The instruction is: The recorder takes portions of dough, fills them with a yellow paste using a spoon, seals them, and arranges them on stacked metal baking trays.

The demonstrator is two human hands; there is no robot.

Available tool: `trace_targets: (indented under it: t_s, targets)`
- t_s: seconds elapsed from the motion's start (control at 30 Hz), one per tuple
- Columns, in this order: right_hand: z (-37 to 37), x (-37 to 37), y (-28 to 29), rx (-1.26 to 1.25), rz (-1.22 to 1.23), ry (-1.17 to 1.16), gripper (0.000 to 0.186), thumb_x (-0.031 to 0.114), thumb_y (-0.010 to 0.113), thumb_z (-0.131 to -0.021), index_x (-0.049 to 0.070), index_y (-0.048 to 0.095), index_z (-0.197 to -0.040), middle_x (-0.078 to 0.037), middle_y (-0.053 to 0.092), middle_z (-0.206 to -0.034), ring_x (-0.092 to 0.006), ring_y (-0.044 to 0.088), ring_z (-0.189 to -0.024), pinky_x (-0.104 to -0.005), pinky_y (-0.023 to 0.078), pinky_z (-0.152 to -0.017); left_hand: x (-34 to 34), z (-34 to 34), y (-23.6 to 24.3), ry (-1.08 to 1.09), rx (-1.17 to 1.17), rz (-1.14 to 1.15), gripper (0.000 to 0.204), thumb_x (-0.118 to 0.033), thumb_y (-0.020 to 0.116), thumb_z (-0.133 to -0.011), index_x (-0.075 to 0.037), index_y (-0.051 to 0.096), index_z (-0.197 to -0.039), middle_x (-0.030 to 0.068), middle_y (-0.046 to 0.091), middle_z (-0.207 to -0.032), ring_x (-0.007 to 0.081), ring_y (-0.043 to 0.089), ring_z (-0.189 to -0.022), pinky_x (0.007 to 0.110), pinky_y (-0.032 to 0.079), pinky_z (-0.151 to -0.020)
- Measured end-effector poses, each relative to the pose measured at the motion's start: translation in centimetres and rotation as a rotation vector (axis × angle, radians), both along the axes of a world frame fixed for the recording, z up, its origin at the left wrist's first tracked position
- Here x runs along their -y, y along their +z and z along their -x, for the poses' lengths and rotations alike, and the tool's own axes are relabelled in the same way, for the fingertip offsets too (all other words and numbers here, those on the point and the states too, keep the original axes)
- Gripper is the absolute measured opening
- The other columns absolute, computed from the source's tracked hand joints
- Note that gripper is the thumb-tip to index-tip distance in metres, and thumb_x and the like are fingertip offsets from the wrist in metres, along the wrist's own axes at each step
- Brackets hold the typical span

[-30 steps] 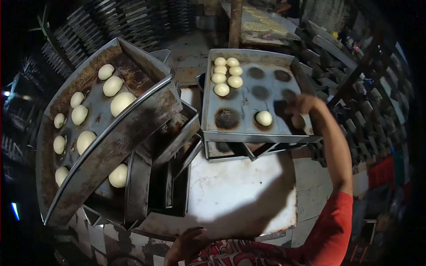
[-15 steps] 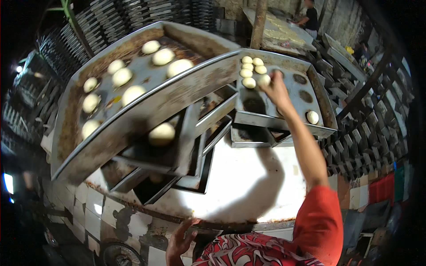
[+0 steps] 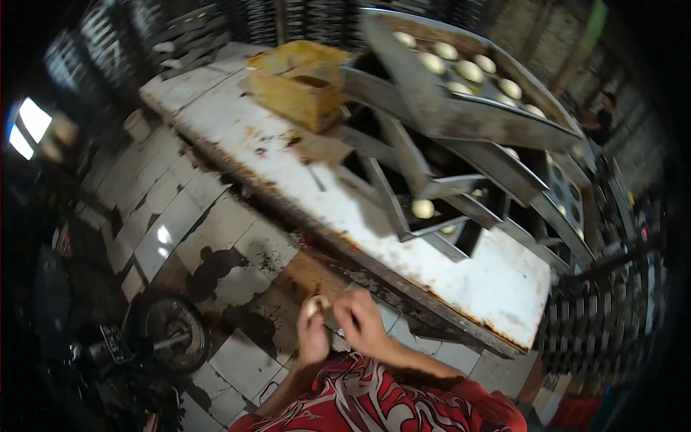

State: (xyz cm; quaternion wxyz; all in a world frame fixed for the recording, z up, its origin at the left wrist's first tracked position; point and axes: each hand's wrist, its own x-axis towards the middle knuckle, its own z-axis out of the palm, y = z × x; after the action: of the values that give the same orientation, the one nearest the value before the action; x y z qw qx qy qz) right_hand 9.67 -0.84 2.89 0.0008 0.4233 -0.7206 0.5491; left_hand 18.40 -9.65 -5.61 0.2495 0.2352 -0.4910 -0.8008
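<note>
Both hands are low in front of my red patterned shirt. My left hand [image 3: 314, 335] grips a small pale piece [image 3: 314, 304], which looks like dough, between thumb and fingers. Beside it my right hand [image 3: 358, 320] is closed with curled fingers; I cannot make out what, if anything, it holds. Ahead, metal trays [image 3: 489, 119] are stacked askew on a rust-stained white table [image 3: 497, 288], with pale dough balls [image 3: 469, 70] in the upper one and a few in those below.
A yellow plastic crate [image 3: 295, 86] stands on the table's far left part. A motorcycle wheel [image 3: 171, 331] is at lower left on the cracked tile floor [image 3: 245, 360]. A white bucket [image 3: 137, 126] stands beyond. Another person [image 3: 601, 119] is behind the trays at right.
My view has swung left from the trays. My right hand has come back from the tray to beside my left hand, which has closed on a pale piece.
</note>
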Motion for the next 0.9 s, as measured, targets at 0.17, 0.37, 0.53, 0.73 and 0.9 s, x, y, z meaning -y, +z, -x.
trace_targets:
  t_s: [0.17, 0.37, 0.53, 0.73, 0.9]
  targets:
    - [10.9, 16.1, -4.2, 0.451, -0.109, -0.073, 0.031, 0.032, 0.054, -0.089, 0.001, 0.057, -0.086, -0.013, 0.056, -0.072, -0.0228, 0.055, -0.074, -0.0331, 0.043, -0.072, 7.4, 1.6, 5.3, -0.122, -0.402, -0.643, 0.045, -0.019, 0.041, -0.092, 0.008, 0.037, -0.127, 0.0184, 0.044, -0.131, 0.0275, 0.044, -0.121, 0.038, 0.03, -0.105]
    - [23.3, 24.7, -9.1, -0.284, -0.464, -0.516, 0.027, 0.011, 0.057, -0.08, -0.005, 0.051, -0.101, -0.025, 0.053, -0.105, -0.0397, 0.05, -0.1, -0.0469, 0.039, -0.086, 18.3, 4.4, 2.4, 0.086, 0.05, -0.49, 0.036, -0.007, 0.053, -0.087, 0.003, 0.043, -0.12, 0.0121, 0.053, -0.11, 0.0226, 0.055, -0.104, 0.034, 0.046, -0.088]
    - [23.0, 24.8, -10.5, -0.081, -0.638, -0.422, 0.018, 0.008, 0.049, -0.086, -0.003, 0.049, -0.1, -0.024, 0.054, -0.101, -0.0395, 0.05, -0.096, -0.0464, 0.04, -0.081, 25.1, 9.4, 2.3, 0.037, 0.061, -0.387, 0.035, -0.006, 0.055, -0.085, 0.002, 0.047, -0.118, 0.009, 0.057, -0.108, 0.0184, 0.057, -0.098, 0.028, 0.045, -0.083]
    - [23.5, 33.4, 0.6, -0.093, -0.209, -0.247, 0.005, 0.001, 0.05, -0.086, 0.001, 0.05, -0.091, -0.02, 0.053, -0.086, -0.0363, 0.055, -0.076, -0.041, 0.045, -0.068, 30.1, 20.1, 4.5, -0.412, -0.039, 0.071, 0.051, -0.003, 0.055, -0.086, -0.001, 0.036, -0.133, 0.005, 0.052, -0.116, 0.0124, 0.05, -0.104, 0.026, 0.039, -0.091]
    - [38.5, 43.3, 12.2, -0.341, -0.2, -0.386, 0.014, 0.007, 0.052, -0.087, 0.0, 0.054, -0.099, -0.02, 0.058, -0.086, -0.0323, 0.057, -0.077, -0.0376, 0.045, -0.069, 39.8, 24.0, 11.6, -0.664, -0.229, -0.31, 0.063, 0.004, 0.053, -0.083, 0.002, 0.024, -0.139, 0.0083, 0.043, -0.133, 0.0157, 0.042, -0.12, 0.028, 0.032, -0.101]
